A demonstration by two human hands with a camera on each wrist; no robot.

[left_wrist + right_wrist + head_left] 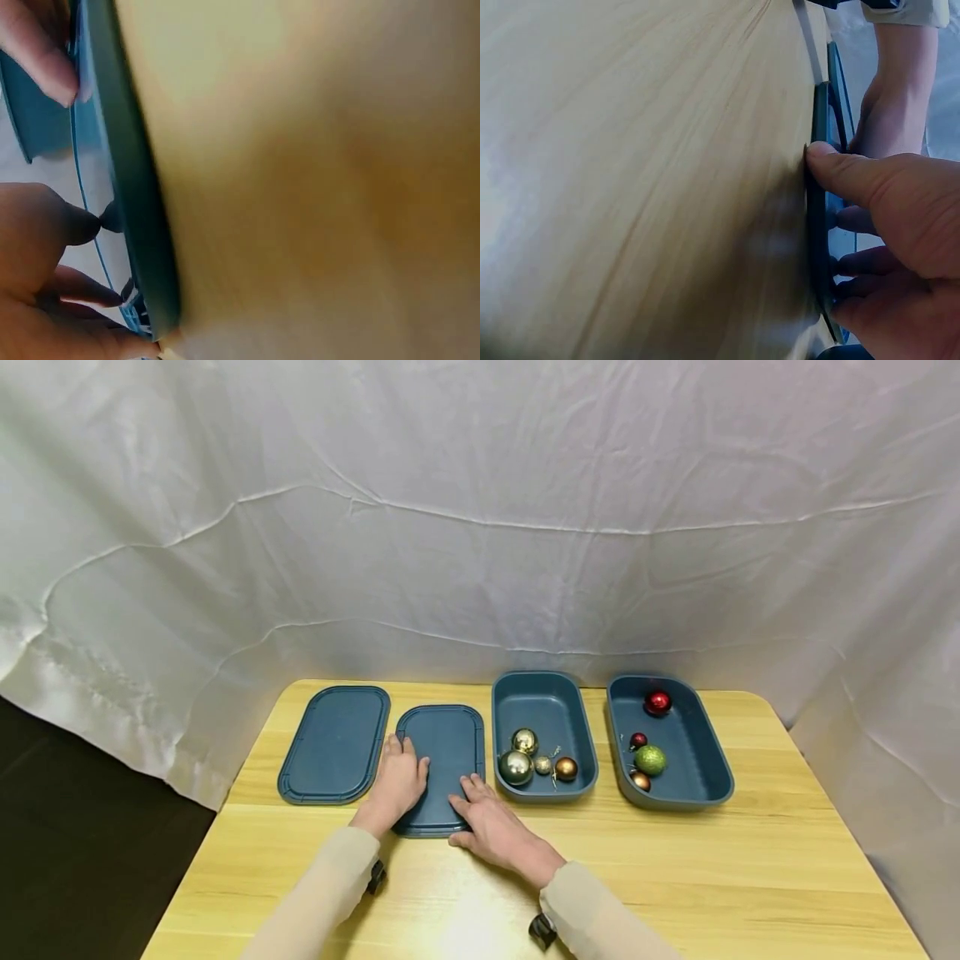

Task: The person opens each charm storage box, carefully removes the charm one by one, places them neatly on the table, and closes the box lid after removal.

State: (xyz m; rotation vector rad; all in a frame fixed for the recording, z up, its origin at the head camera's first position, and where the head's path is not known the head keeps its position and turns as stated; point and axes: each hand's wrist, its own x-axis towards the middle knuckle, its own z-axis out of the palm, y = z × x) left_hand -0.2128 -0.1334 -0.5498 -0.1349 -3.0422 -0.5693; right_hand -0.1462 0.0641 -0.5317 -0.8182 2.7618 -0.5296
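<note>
A dark blue rounded rectangular lid (446, 739) lies on the table under both hands. My left hand (397, 781) rests along its left side, fingers pointing away from me and thumb over the top. At the near right corner is my right hand (497, 827), its fingers on the lid's top. The right wrist view shows the right thumb (844, 166) against the near edge and the other fingers bent lightly onto the surface. In the left wrist view the left hand's fingertips (139, 346) reach the lid's rim.
Left of the hands lies a second blue lid (335, 743). To the right stands a blue container (543, 693) holding gold, silver and copper baubles (517, 767). Beyond it, another blue container (686, 752) holds red, green and copper baubles (650, 760). A pale curtain (480, 568) hangs behind the wooden table (750, 860).
</note>
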